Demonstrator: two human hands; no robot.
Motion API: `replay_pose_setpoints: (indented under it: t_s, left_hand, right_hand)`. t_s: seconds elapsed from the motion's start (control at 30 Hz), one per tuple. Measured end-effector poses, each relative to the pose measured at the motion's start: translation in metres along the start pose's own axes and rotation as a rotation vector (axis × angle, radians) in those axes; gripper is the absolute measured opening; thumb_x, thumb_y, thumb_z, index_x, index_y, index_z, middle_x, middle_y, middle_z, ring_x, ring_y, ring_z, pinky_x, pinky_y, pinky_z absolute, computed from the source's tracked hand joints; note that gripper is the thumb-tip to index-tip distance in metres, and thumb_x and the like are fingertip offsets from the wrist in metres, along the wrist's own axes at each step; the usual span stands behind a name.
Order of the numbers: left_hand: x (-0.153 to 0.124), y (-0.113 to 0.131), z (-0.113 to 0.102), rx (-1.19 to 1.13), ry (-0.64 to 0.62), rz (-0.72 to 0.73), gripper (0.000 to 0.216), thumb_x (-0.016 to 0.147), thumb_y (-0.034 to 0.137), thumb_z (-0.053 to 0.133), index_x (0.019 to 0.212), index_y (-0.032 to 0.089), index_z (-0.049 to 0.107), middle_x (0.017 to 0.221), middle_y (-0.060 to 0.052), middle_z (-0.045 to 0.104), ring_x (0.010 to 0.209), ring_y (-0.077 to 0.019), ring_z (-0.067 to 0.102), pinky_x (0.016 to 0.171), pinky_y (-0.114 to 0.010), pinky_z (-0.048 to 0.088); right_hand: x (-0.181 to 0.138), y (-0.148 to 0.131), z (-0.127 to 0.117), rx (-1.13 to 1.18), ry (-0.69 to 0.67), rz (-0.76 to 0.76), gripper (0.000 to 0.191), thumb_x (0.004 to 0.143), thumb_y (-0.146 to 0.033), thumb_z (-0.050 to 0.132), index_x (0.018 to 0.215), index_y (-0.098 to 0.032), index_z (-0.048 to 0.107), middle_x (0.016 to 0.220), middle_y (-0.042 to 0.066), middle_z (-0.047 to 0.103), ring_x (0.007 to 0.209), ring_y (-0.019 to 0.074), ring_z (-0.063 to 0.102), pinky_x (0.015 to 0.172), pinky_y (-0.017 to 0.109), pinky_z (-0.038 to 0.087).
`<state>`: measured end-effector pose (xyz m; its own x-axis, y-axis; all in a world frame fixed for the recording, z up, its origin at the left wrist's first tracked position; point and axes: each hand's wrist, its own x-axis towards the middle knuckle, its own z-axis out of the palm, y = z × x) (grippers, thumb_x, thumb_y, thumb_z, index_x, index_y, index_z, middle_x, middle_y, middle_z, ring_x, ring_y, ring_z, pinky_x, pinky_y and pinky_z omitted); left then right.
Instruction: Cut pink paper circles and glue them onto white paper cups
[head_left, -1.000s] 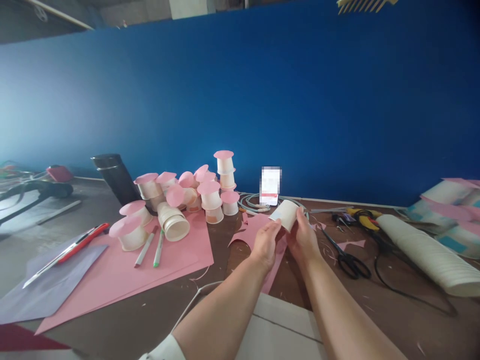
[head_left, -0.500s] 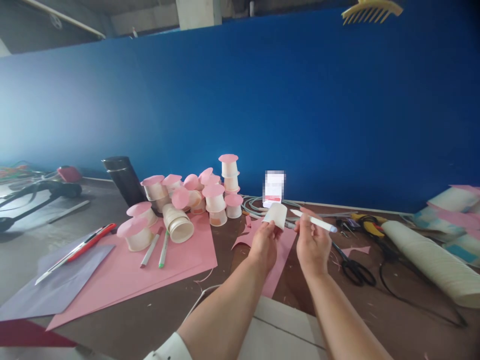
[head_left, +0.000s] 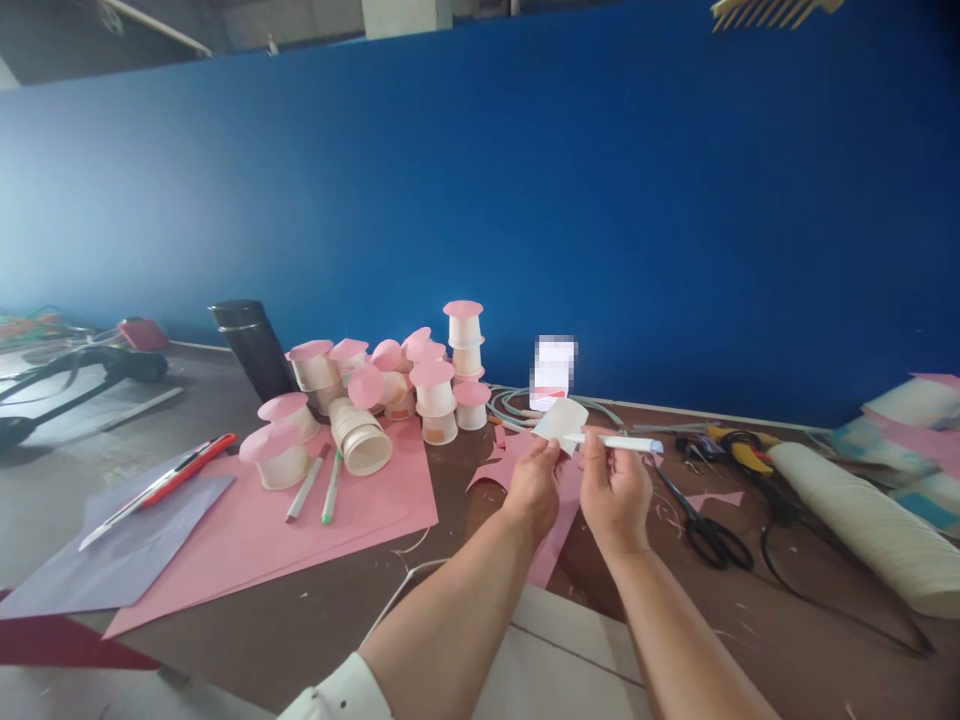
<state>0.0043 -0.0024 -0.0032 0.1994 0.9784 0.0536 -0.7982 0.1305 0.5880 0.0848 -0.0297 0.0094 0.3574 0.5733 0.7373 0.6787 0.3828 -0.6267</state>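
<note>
My left hand (head_left: 534,487) is closed on a white paper cup (head_left: 564,420), held tilted above pink paper scraps (head_left: 517,455). In my right hand (head_left: 616,495) lies a white marker (head_left: 628,443) with a light blue end, pointing left. Its tip meets the cup's side or sits just in front of it; I cannot tell whether it touches. Behind the cup a lit phone screen (head_left: 553,372) leans by the blue wall, its upper part blurred out.
Left are paper cups with pink discs (head_left: 435,400), nested cups (head_left: 366,448), two markers (head_left: 331,488), pink sheets (head_left: 285,560), a utility knife (head_left: 161,488) and a black flask (head_left: 255,350). Right lie scissors (head_left: 716,540), a long cup stack (head_left: 862,525) and cables.
My right hand has moved left, bringing the marker's tip from beside the cup to its side. The cup has tilted somewhat in my left hand. The view has shifted slightly.
</note>
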Motion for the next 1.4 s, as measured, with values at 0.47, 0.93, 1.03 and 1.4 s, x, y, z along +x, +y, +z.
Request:
replay_pose_setpoints:
  t_s: [0.47, 0.93, 1.03, 1.4]
  left_hand:
    - [-0.0070, 0.0025, 0.0043, 0.032, -0.057, 0.019, 0.022, 0.078, 0.026, 0.067, 0.095, 0.015, 0.074, 0.106, -0.012, 0.073, 0.121, -0.0267, 0.059, 0.112, -0.039, 0.034]
    - [-0.0023, -0.0001, 0.0003, 0.021, 0.037, -0.028, 0.016, 0.086, 0.023, 0.058, 0.094, 0.017, 0.070, 0.102, -0.009, 0.072, 0.111, -0.0227, 0.063, 0.110, -0.038, 0.038]
    - [-0.0028, 0.0017, 0.0013, 0.024, 0.045, -0.061, 0.017, 0.087, 0.024, 0.057, 0.096, 0.017, 0.069, 0.106, -0.011, 0.071, 0.114, -0.0236, 0.062, 0.109, -0.038, 0.039]
    - [-0.0047, 0.0064, 0.0031, -0.115, 0.047, -0.120, 0.026, 0.091, 0.022, 0.050, 0.110, 0.014, 0.066, 0.120, -0.013, 0.068, 0.119, -0.0220, 0.060, 0.111, -0.035, 0.038]
  right_hand:
    - [0.0020, -0.0031, -0.0008, -0.082, 0.002, -0.093, 0.034, 0.096, -0.043, 0.048, 0.090, -0.015, 0.066, 0.081, 0.011, 0.072, 0.073, 0.0215, 0.067, 0.068, 0.032, 0.051]
    - [0.0028, -0.0019, -0.0004, -0.182, 0.049, -0.212, 0.027, 0.096, -0.037, 0.049, 0.088, -0.017, 0.064, 0.084, 0.011, 0.072, 0.079, 0.0233, 0.067, 0.073, 0.034, 0.050]
    - [0.0038, -0.0026, -0.0013, -0.176, 0.042, -0.236, 0.026, 0.096, -0.036, 0.049, 0.090, -0.016, 0.065, 0.084, 0.011, 0.072, 0.079, 0.0230, 0.067, 0.072, 0.034, 0.050]
    - [0.0014, -0.0084, -0.0012, -0.164, 0.087, -0.256, 0.024, 0.097, -0.033, 0.049, 0.095, -0.016, 0.066, 0.092, 0.013, 0.073, 0.087, 0.0240, 0.069, 0.080, 0.036, 0.051]
